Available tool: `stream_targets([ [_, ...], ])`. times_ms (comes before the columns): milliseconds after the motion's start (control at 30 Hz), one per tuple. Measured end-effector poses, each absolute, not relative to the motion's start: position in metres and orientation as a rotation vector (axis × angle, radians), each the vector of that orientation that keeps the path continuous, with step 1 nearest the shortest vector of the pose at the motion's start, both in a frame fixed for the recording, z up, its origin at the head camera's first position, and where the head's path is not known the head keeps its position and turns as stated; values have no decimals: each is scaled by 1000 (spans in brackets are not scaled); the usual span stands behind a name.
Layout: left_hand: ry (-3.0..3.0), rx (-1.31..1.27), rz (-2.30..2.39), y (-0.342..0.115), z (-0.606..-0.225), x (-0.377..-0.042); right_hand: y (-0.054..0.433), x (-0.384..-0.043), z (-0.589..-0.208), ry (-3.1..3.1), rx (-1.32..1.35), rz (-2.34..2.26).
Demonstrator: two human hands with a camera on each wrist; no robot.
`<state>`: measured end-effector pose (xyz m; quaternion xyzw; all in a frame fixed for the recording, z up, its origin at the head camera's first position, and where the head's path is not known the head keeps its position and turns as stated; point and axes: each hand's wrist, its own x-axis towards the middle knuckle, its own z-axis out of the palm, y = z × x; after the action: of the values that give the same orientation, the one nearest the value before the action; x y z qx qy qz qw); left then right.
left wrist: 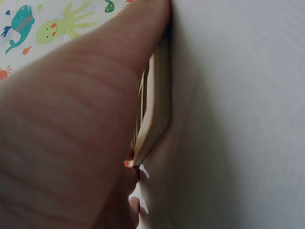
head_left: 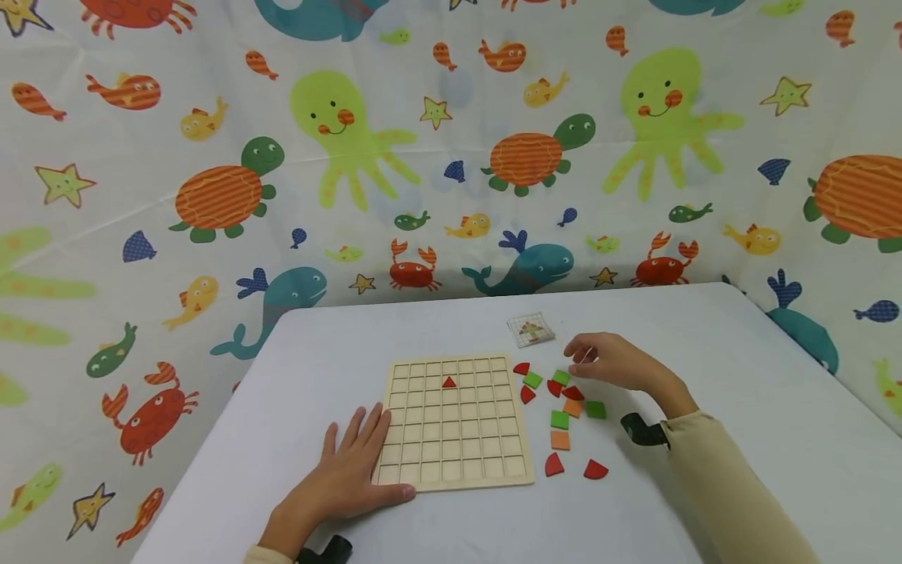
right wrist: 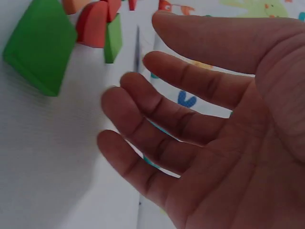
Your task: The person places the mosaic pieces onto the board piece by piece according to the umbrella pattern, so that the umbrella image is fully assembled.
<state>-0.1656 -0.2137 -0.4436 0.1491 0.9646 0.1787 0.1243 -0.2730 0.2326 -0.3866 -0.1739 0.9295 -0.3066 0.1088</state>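
A light wooden board (head_left: 450,431) with a grid of square cells lies on the white table. One red triangle (head_left: 449,382) sits in a cell near its top. Flat against the board's left side rests my left hand (head_left: 345,478), fingers spread, thumb along the near corner. My right hand (head_left: 620,364) hovers by the far end of the loose pieces, fingers gently bent; its palm and fingers hold nothing in the right wrist view. Close to it are a green square (head_left: 561,377) and a red quarter-circle piece (head_left: 573,393). A larger-looking green square (right wrist: 43,47) shows beside the fingers there.
Right of the board lie several more pieces, among them an orange square (head_left: 560,440) and a red quarter-circle (head_left: 595,469) nearer me. A small pattern card (head_left: 532,330) lies beyond the board. Behind the table hangs a sea-animal curtain (head_left: 451,157).
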Motion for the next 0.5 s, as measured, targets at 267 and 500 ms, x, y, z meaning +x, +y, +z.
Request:
stream_targets([
  [267,2815,449,519,-212,-444,-165,234,-274,-401,2605,-501,-810],
  [500,2814,440,512,-212,-443,-165,234,-274,-406,2556,-594,-811],
])
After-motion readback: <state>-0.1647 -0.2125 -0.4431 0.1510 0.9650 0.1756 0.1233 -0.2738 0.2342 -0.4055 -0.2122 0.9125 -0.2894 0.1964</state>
